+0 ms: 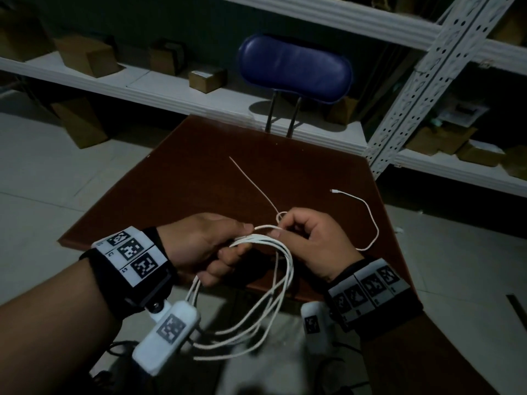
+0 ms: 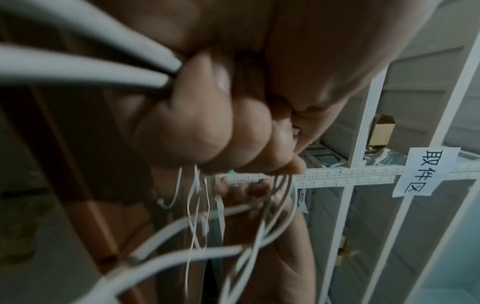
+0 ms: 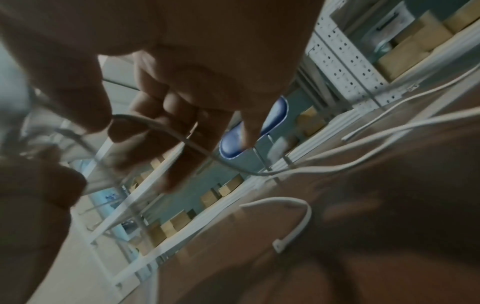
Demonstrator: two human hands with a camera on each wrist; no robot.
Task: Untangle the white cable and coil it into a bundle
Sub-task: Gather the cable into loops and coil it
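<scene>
The white cable [image 1: 281,283] hangs in several loops below my two hands, over the near edge of the brown table [image 1: 199,178]. My left hand [image 1: 211,249] grips the gathered loops in its curled fingers [image 2: 197,131]. Close to its right, my right hand [image 1: 296,235] pinches a strand of the cable [image 3: 166,127] between thumb and fingers. From there a loose end curves right across the table to a small plug [image 1: 334,191]. A thin white cable tie [image 1: 252,183] lies straight on the table beyond my hands, also seen as the cable tie [image 3: 296,224] in the right wrist view.
A blue-backed chair [image 1: 295,68] stands at the table's far side. White metal shelving [image 1: 422,81] with cardboard boxes [image 1: 85,54] runs behind and to the right. A paper label [image 2: 426,170] hangs on a shelf rail. Tiled floor surrounds the table.
</scene>
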